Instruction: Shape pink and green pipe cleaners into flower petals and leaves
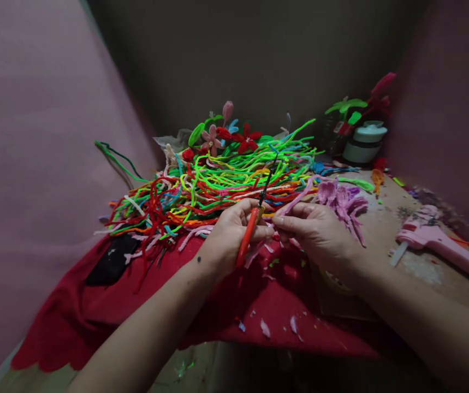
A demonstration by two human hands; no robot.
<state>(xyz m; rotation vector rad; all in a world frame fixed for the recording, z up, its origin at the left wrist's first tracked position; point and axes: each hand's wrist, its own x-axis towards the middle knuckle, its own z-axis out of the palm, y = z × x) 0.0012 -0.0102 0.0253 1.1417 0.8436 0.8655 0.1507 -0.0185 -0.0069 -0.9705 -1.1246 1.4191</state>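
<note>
My left hand (230,232) is closed around orange-handled scissors (249,236), their dark narrow blades pointing up and away. Its fingertips meet those of my right hand (314,226) low over the red cloth. Between thumb and fingers, my right hand pinches a pink pipe cleaner (300,196) that extends up and to the right. The exact spot where both hands' fingertips come together is partly hidden. Just beyond my hands spreads a pile of coloured pipe cleaners (218,177), mostly green, red and orange. Beside my right hand lie pink and purple fuzzy petal pieces (343,202).
A pink glue gun (434,240) rests on the board at right. Behind it stands a pale lidded jar (367,141). Finished fuzzy flowers (247,139) rise at the back. A black flat object (112,261) lies left on the red cloth (218,305); pink scraps (265,328) dot its front.
</note>
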